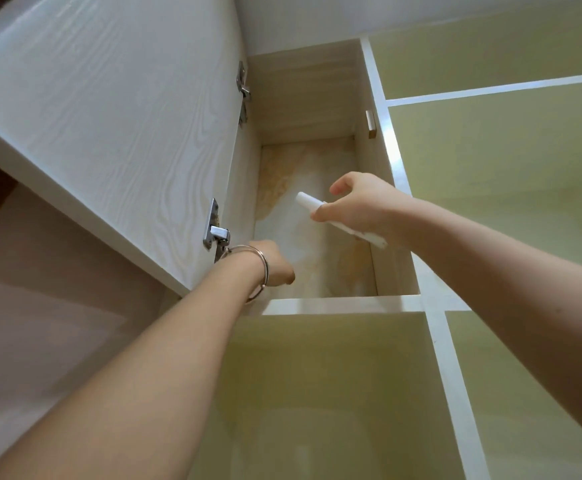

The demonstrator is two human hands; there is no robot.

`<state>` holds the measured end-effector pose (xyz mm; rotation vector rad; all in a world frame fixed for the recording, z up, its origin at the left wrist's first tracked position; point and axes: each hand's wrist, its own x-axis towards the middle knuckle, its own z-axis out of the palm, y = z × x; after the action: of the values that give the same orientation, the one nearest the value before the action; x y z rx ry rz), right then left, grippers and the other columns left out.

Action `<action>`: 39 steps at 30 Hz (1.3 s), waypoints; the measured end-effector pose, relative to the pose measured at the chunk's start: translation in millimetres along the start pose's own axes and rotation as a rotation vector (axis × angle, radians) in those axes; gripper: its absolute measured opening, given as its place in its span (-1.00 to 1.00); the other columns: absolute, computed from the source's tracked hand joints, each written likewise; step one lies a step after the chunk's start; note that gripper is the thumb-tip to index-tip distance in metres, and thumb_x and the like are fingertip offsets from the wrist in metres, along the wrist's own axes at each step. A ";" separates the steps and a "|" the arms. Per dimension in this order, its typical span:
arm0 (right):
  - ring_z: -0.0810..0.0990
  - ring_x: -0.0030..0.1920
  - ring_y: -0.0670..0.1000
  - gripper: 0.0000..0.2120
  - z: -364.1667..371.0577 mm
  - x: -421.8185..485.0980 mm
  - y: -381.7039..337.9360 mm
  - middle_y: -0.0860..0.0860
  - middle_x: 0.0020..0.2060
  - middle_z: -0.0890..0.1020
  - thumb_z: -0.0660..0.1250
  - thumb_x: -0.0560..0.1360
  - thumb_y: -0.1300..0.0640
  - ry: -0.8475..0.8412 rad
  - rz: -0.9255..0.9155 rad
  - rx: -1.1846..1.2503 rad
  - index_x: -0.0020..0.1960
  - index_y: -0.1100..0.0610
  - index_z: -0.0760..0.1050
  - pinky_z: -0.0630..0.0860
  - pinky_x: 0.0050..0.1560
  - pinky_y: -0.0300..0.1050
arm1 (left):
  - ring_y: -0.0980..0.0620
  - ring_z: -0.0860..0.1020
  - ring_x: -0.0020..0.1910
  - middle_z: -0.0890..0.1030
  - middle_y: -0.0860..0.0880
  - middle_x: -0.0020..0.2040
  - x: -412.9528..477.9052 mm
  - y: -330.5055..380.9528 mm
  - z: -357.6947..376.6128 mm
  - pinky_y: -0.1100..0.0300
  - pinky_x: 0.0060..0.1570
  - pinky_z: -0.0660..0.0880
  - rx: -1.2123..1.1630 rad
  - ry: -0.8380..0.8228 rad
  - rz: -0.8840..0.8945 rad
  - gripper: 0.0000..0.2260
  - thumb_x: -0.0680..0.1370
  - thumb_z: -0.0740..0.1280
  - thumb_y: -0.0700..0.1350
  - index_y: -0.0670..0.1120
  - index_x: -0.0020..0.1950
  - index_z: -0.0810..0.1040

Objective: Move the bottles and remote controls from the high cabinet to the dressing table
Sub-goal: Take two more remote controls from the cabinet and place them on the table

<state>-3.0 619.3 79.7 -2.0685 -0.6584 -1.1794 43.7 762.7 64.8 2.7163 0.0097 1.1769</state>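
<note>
Forearms rise from the bottom of the view toward the high cabinet (308,98), whose door (109,133) is swung open on the left. Nearest, the left hand (275,263), a bangle (260,271) on its wrist, reaches in over the front edge of the cabinet's shelf (334,304), close beside the lower hinge (217,230); its fingers are out of sight past that edge, so I cannot tell whether it grips anything. Further up, the right hand (359,206) is clasped around a slim white remote control (312,202), held slantwise in the open mouth of the compartment, near its right wall and clear of the shelf.

By my reckoning this is the fetching step: one remote is in hand and not yet carried to the dressing table, which is not in view. No bottles show. The next move calls for drawing the remote out and down between the door's edge and the right wall, without knocking the hinge. Open room lies mid-opening.
</note>
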 end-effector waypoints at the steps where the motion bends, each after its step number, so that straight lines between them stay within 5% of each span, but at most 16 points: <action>1: 0.49 -0.02 0.04 -0.48 -1.4 -0.6 0.4 -0.01 0.01 0.45 0.38 0.42 -0.03 -0.014 -0.002 0.002 0.33 0.05 0.35 0.40 -0.09 -0.15 | -0.11 0.53 -0.07 0.55 -0.09 0.05 3.2 -0.2 -1.7 0.16 -0.01 0.46 0.118 -0.153 -0.046 -0.70 0.51 0.24 0.01 -0.14 0.13 0.51; 4: 0.48 -0.01 0.03 -0.48 -3.7 -3.5 1.6 -0.02 0.01 0.45 0.37 0.43 -0.02 -0.034 -0.006 0.010 0.34 0.04 0.34 0.38 -0.07 -0.16 | -0.06 0.40 -0.18 0.41 -0.11 -0.19 -2.5 -3.1 -1.4 0.09 0.22 0.42 0.588 -0.292 -0.145 -0.71 0.59 0.13 -0.16 -0.33 0.15 0.49; 7: 0.47 0.01 0.03 -0.50 -5.0 -4.8 3.8 0.01 0.05 0.46 0.35 0.45 -0.02 -0.044 -0.004 0.016 0.34 0.06 0.34 0.40 -0.02 -0.14 | -0.04 0.31 -0.44 0.31 -0.06 -0.39 2.7 -7.6 2.1 0.21 -0.29 0.39 0.685 -0.341 -0.111 -0.71 0.59 0.10 -0.22 -0.31 0.23 0.47; 10: 0.49 0.04 0.06 -0.53 -3.9 -6.5 7.8 0.02 0.05 0.45 0.31 0.47 -0.02 -0.068 0.010 -0.001 0.33 0.06 0.34 0.42 0.02 -0.10 | -0.02 0.36 -0.43 0.38 -0.02 -0.36 14.8 -13.0 7.1 0.26 -0.56 0.37 0.681 -0.349 -0.113 -0.71 0.58 0.13 -0.16 -0.17 0.25 0.48; 11: 0.51 0.06 0.07 -0.54 -3.3 -7.3 9.3 0.02 0.04 0.45 0.30 0.47 -0.03 -0.075 0.018 -0.002 0.33 0.07 0.34 0.44 0.04 -0.09 | -0.09 0.41 -0.34 0.45 -0.04 -0.31 13.5 -14.0 7.2 0.29 -0.62 0.39 0.628 -0.322 -0.129 -0.70 0.57 0.15 -0.16 -0.20 0.27 0.48; 13: 0.52 0.11 0.09 -0.54 -2.3 -9.2 12.6 0.03 0.04 0.44 0.28 0.48 -0.04 -0.081 0.031 0.000 0.33 0.07 0.33 0.46 0.10 -0.06 | -0.14 0.45 -0.15 0.61 -0.14 -0.05 17.7 -15.3 10.0 0.25 -0.36 0.50 0.497 -0.264 -0.111 -0.69 0.53 0.19 -0.21 -0.24 0.25 0.49; 18: 0.52 0.08 0.07 -0.48 -7.4 -17.5 15.6 0.02 0.06 0.44 0.32 0.46 0.00 -0.061 0.008 0.126 0.37 0.07 0.27 0.49 0.04 -0.06 | -0.20 0.52 0.14 0.59 -0.22 0.12 -6.3 3.8 5.6 0.11 0.05 0.45 0.204 0.101 0.007 -0.63 0.53 0.27 -0.03 -0.26 0.21 0.49; 22: 0.50 0.06 0.03 -0.38 -13.4 -26.9 17.4 0.00 0.06 0.44 0.41 0.39 0.04 0.029 -0.050 0.256 0.39 0.07 0.27 0.46 -0.05 -0.12 | -0.26 0.56 0.08 0.56 -0.26 0.14 -37.3 15.5 -10.8 0.02 0.12 0.50 -0.376 0.417 0.035 -0.64 0.51 0.24 -0.09 -0.27 0.23 0.45; 27: 0.51 -0.01 0.02 -0.48 -22.8 -52.4 22.1 0.00 0.04 0.45 0.38 0.38 0.08 0.068 -0.031 0.412 0.30 0.07 0.33 0.42 -0.29 -0.19 | -0.18 0.59 0.09 0.57 -0.09 0.13 -103.8 22.9 -4.8 -0.08 0.20 0.49 -0.892 0.641 0.056 -0.35 0.23 0.31 0.09 -0.14 0.29 0.46; 30: 0.53 -0.02 0.01 -0.53 -33.5 -84.5 26.8 -0.03 0.01 0.46 0.35 0.39 0.07 0.054 0.012 0.453 0.26 0.03 0.33 0.43 -0.29 -0.20 | -0.01 0.56 0.04 0.54 0.00 0.01 -140.7 31.4 13.8 0.13 0.14 0.46 -1.086 0.579 0.072 -0.56 0.31 0.34 0.02 -0.05 0.17 0.51; 35: 0.54 -0.15 -0.10 -0.47 -50.3 -172.3 42.9 -0.15 -0.16 0.48 0.36 0.40 0.10 0.039 0.116 0.352 0.33 0.05 0.30 0.45 -0.22 -0.25 | 0.24 0.56 -0.46 0.53 0.07 -0.17 -209.3 54.7 49.1 0.39 -0.58 0.42 -1.432 0.259 0.051 -0.59 0.53 0.26 -0.17 -0.17 0.37 0.34; 39: 0.57 -0.12 -0.08 -0.45 -70.1 -274.4 66.3 -0.19 -0.16 0.49 0.30 0.42 0.06 0.074 0.302 0.166 0.39 0.04 0.28 0.54 -0.09 -0.11 | 0.23 0.48 -0.52 0.56 0.09 -0.20 -278.8 71.4 90.1 0.39 -0.59 0.40 -1.543 -0.072 0.060 -0.61 0.46 0.34 -0.24 -0.08 0.28 0.44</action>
<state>-123.4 495.6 -154.4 -1.8956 -0.3781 -0.9876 -87.1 656.1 -185.2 1.3502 -0.6738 0.5777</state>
